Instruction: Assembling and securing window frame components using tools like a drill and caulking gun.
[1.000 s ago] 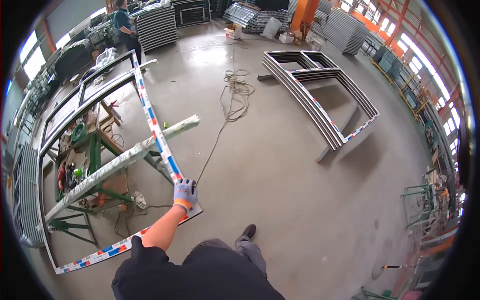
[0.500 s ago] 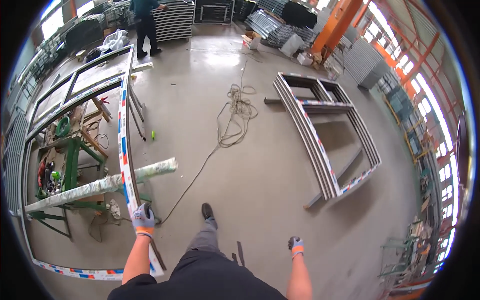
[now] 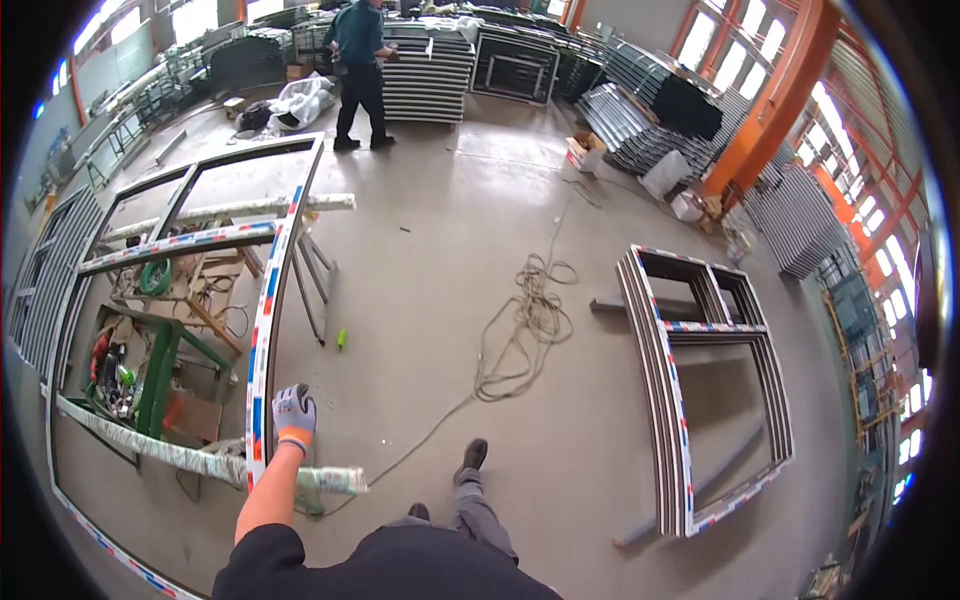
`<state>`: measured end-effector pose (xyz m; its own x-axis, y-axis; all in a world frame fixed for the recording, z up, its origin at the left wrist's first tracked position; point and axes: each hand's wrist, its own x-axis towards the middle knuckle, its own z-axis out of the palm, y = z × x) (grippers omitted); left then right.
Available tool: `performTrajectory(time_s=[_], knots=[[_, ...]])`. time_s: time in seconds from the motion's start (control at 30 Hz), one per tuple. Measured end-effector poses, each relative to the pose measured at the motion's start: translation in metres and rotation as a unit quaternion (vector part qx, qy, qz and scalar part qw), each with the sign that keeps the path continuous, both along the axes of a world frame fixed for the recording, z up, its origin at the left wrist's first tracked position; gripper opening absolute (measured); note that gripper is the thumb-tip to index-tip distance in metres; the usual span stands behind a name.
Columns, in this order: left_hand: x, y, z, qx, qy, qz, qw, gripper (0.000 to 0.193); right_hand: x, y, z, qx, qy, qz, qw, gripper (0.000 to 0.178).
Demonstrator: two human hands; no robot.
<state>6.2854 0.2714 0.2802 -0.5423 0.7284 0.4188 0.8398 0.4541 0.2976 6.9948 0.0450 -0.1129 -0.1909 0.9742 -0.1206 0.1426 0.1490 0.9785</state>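
Note:
My left hand (image 3: 294,412), in a grey glove with an orange cuff, is at the right side bar of a large window frame (image 3: 262,360). Its fingers are curled; whether they grip the bar or anything else is hidden. Printed protective film in white, blue and red covers the bar. The frame lies raised over a wrapped support beam (image 3: 335,480) and another beam farther back. My right hand is out of view.
A stack of similar frames (image 3: 660,400) lies on the right. Between the two, a tangled cable (image 3: 525,330) spreads over the floor. A green workbench (image 3: 165,385) with tools shows through the left frame. Far off, a person (image 3: 358,80) stands beside stacked profiles (image 3: 425,85).
I have stepped forward, and the view has swung left. My left hand has moved forward along the frame's bar, past the wrapped beam. My right hand has left the view.

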Motion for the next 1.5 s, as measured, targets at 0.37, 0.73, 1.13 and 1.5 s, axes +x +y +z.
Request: performTrajectory(time_s=[0.37, 0.73, 1.13, 1.5], knots=[[-0.037, 0.126, 0.001, -0.106, -0.007, 0.208, 0.972, 0.025, -0.047, 0.521, 0.092, 0.043, -0.821, 0.565, 0.071, 0.023], [-0.136, 0.222, 0.024, 0.018, -0.013, 0.311, 0.950, 0.027, -0.290, 0.948, 0.217, 0.196, -0.879, 0.421, -0.110, 0.010], [-0.354, 0.387, 0.034, 0.074, -0.067, 0.391, 0.915, 0.038, -0.610, 0.969, 0.263, 0.435, -0.725, 0.477, -0.240, 0.006], [-0.510, 0.452, 0.052, 0.023, -0.037, 0.408, 0.912, 0.029, -0.919, 1.161, 0.290, 0.477, -0.778, 0.097, -0.397, 0.012]])
